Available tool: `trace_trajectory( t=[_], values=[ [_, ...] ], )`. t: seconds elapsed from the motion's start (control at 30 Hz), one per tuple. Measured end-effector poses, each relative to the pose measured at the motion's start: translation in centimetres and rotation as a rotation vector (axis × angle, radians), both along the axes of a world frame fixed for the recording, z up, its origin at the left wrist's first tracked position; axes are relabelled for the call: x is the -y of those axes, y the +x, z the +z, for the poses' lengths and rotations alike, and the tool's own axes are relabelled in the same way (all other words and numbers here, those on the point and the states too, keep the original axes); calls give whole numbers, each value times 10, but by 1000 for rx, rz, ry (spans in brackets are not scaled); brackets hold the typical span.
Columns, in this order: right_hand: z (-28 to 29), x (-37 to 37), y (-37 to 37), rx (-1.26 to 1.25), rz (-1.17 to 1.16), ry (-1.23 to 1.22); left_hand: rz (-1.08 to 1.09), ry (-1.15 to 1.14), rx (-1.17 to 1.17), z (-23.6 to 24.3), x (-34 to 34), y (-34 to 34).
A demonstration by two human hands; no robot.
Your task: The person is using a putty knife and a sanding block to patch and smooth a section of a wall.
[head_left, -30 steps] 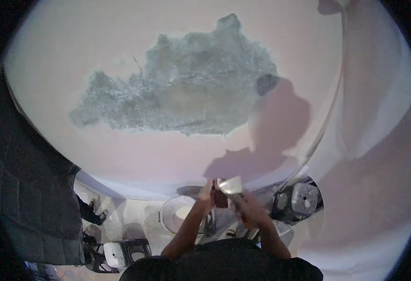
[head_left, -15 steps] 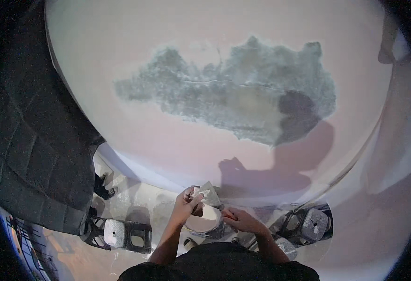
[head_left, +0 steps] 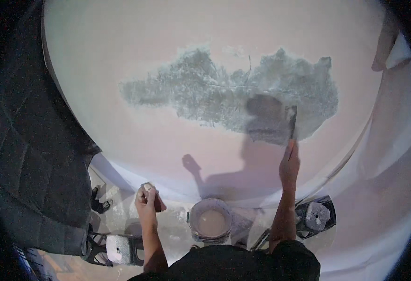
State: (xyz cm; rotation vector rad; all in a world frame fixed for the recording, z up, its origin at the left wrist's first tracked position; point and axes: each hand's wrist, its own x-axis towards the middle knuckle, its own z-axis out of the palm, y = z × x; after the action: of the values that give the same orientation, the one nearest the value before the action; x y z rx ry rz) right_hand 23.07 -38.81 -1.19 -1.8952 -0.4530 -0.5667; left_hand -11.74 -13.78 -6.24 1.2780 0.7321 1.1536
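My right hand (head_left: 289, 168) is closed round the handle of a wide putty knife (head_left: 291, 121). Its blade is raised edge-on at the lower right of a grey patch (head_left: 229, 91) on the pink wall (head_left: 140, 131); whether it touches, I cannot tell. Lower left, my left hand (head_left: 147, 206) grips a small scraper (head_left: 160, 203) with a dark reddish handle and pale paste on its end. Between my forearms, a round bucket (head_left: 222, 210) stands on the floor with pale filler (head_left: 212, 222) inside.
A black stool with a speckled seat (head_left: 119, 248) is at lower left, another stool (head_left: 316, 216) at lower right. Dark quilted cloth (head_left: 37, 150) hangs along the left. Pale sheeting (head_left: 378, 178) covers the right. Someone's dark shoe (head_left: 101, 205) shows beside the cloth.
My right hand has risen from beside the bucket to the patch with the putty knife. My left hand has moved left with the small scraper, leaving the bucket's opening uncovered.
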Motion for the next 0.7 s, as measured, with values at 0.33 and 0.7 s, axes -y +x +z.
trace_trajectory(
  t=[0.33, 0.7],
  values=[
    [45, -120, -4, 146, -57, -73, -27, -86, -60, -18, -47, -11],
    [68, -119, -20, 129, 117, -184, -258, -65, -71, -7, -48, 59]
  ],
)
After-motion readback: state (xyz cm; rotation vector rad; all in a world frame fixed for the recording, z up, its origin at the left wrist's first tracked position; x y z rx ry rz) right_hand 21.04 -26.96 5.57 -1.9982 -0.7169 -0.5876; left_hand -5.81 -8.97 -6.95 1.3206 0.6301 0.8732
